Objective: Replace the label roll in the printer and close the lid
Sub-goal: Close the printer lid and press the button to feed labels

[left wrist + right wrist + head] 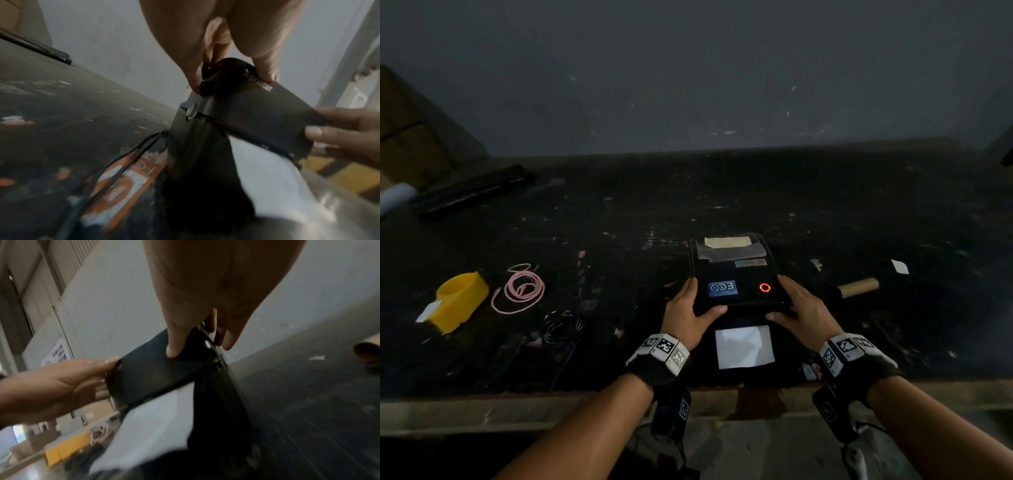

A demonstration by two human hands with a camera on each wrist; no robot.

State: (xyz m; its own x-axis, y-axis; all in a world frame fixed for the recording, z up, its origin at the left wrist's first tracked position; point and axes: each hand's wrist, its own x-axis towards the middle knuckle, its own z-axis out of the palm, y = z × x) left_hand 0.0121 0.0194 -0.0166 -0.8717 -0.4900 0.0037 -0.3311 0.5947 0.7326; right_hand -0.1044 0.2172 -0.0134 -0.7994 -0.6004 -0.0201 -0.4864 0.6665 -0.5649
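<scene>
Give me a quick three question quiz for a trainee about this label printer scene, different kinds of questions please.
1. True or false: both hands hold the printer.
2. What sticks out of the printer's near edge? A) white label paper B) pink cord C) yellow tape
3. Fill in: the ring light on the printer glows ____.

Key:
1. True: the left hand and right hand grip its near corners.
2. A, the white label paper.
3. Red.
</scene>
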